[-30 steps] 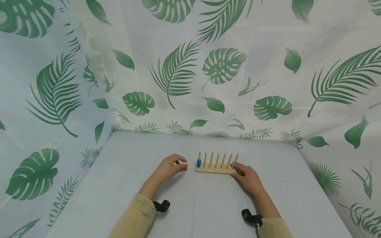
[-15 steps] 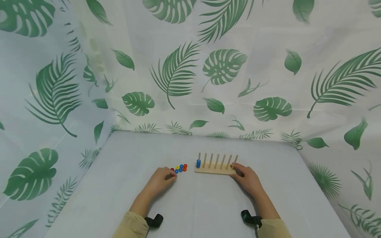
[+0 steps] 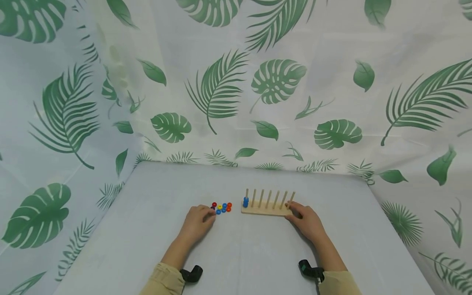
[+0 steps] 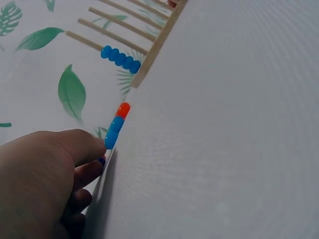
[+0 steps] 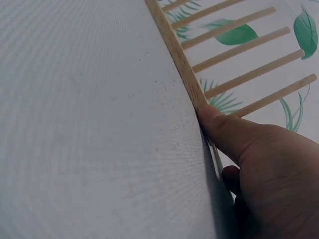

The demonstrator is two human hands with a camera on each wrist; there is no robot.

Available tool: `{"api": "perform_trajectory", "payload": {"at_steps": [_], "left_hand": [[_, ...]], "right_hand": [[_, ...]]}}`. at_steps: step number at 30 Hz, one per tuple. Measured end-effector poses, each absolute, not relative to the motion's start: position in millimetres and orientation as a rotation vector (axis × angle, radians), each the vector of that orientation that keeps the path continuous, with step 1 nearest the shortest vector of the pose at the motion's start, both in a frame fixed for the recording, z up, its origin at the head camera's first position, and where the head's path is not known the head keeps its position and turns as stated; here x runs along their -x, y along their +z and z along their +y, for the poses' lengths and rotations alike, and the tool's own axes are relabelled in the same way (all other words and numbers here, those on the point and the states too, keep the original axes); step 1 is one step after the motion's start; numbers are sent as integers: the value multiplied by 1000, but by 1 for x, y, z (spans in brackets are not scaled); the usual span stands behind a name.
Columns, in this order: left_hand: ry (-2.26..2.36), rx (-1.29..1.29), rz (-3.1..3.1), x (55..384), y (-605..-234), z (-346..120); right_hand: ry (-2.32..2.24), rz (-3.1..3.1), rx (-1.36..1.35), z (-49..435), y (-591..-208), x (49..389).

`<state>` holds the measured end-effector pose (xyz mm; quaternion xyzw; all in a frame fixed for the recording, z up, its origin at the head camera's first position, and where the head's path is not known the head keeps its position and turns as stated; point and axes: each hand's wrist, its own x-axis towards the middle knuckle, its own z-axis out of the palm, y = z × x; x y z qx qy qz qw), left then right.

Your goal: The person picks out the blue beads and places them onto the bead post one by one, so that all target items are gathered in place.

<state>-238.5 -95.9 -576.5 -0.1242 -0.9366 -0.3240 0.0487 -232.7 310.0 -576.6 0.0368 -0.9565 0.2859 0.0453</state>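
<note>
My left hand (image 3: 198, 223) is at the left edge of a loose cluster of small round beads. A dark purple bead (image 4: 102, 161) shows right at the tips of its thumb and index finger; I cannot tell whether they pinch it. Beside it lie a dark red bead (image 3: 214, 204), a yellow bead (image 3: 220, 207), several blue beads (image 3: 223, 210) and orange-red beads (image 3: 229, 209). My right hand (image 3: 307, 221) grips the right end of a wooden peg rack (image 5: 182, 62), thumb against the base's front edge. Several blue beads (image 4: 119, 59) are stacked on the rack's leftmost peg; its other pegs are bare.
A white-covered table (image 3: 258, 254) lies under everything. Leaf-patterned sheeting (image 3: 228, 94) rises at the back and both sides. A black wrist camera (image 3: 191, 273) is strapped on the left wrist, another camera (image 3: 309, 268) on the right.
My left hand has drawn back leftward and toward me from above the beads, uncovering the cluster, and is now at its left edge. The right hand and rack stay put.
</note>
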Motion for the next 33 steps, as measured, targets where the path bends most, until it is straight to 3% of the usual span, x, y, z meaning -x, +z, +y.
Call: {"api": "perform_trajectory", "payload": {"at_steps": [33], "left_hand": [[-718, 162, -2816, 245, -578, -72]], "right_hand": [[877, -2926, -79, 309, -578, 234]]}}
